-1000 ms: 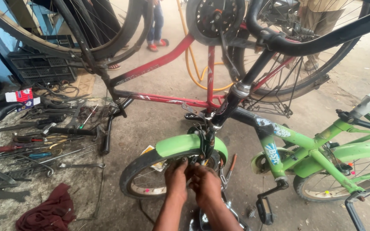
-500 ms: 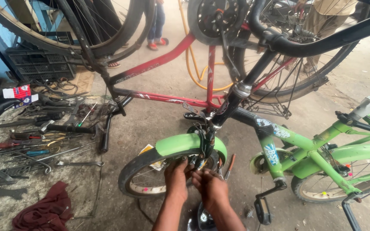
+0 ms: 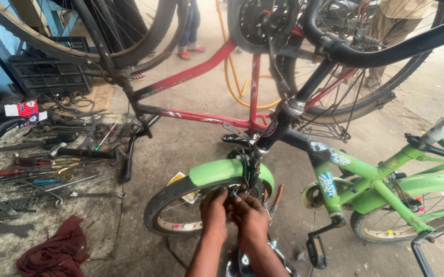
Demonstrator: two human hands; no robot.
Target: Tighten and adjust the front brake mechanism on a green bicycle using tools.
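Hands: left hand [image 3: 215, 211], right hand [image 3: 249, 218] grip front wheel [image 3: 181, 213] hub, pinched | red-white carton [image 3: 25, 113] far left

Bike repair shop for sure, pretty rough one too. Bare concrete floor [image 3: 181, 154] with wrenches and screwdrivers [image 3: 42, 172] scattered all over it, a dirty red rag [image 3: 53, 251], a red bike frame [image 3: 201, 97] flipped over, and a small green bicycle [image 3: 345, 190] being worked on.

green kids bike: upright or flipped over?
Upright. The green bike stands on its front wheel with the green mudguard above the tyre and pedals low. The left hand and right hand work beside the fork.
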